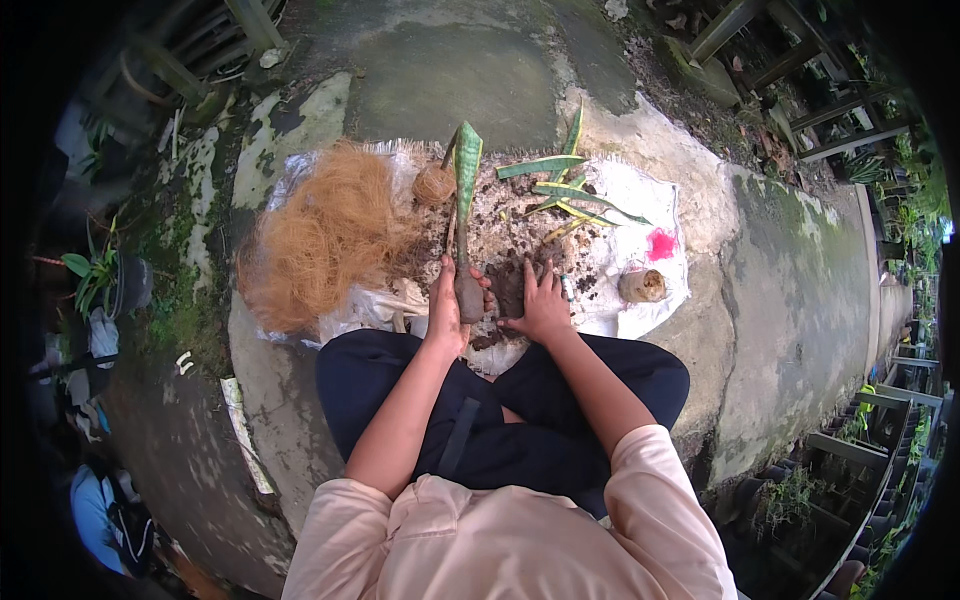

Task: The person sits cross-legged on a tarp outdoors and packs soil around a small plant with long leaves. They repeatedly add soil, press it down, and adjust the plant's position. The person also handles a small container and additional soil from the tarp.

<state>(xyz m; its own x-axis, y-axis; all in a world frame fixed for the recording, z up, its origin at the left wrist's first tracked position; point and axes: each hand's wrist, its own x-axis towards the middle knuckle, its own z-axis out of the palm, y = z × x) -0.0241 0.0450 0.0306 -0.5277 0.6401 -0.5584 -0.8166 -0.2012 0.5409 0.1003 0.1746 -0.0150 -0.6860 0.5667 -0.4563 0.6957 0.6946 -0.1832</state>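
Note:
A snake plant leaf [468, 172] stands up from a packed ball of dark soil [470, 298] around its base. My left hand [450, 307] is closed round that soil ball. Just right of it, my right hand [544, 300] rests palm down with spread fingers, touching a mound of wet dark soil [512, 289]. Whether its fingers grip any of the soil is hidden. Cut snake plant leaves [574, 193] with yellow edges lie beyond the right hand. Behind the upright leaf sits a fibre-wrapped ball [433, 184] with a stem.
A large heap of brown coconut fibre [322, 232] covers the left of a white woven sack [630, 187] strewn with soil crumbs. At right lie a thread spool [643, 286] and a pink stain [661, 244]. A small cylinder [567, 288] lies beside my right hand. A potted plant [112, 277] stands far left.

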